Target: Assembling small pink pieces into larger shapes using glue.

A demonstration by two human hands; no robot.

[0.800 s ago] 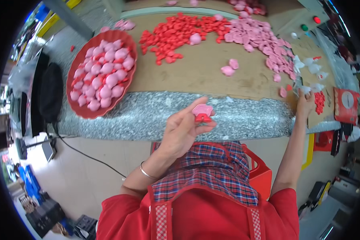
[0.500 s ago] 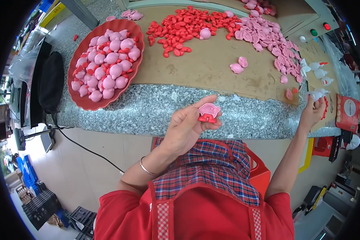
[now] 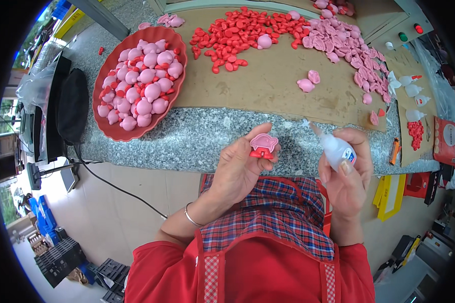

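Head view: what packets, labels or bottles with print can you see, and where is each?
Glue bottle: in the right hand, small, clear-white, with a blue and red label.
Red packet: flat, at the bench's far right, with a white round patch.
Spare white bottles: right of the cardboard, red-tipped.

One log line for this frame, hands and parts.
left hand: holds pink piece | right hand: holds glue bottle, nozzle toward piece | red tray: full of pink figures | bench: loose parts
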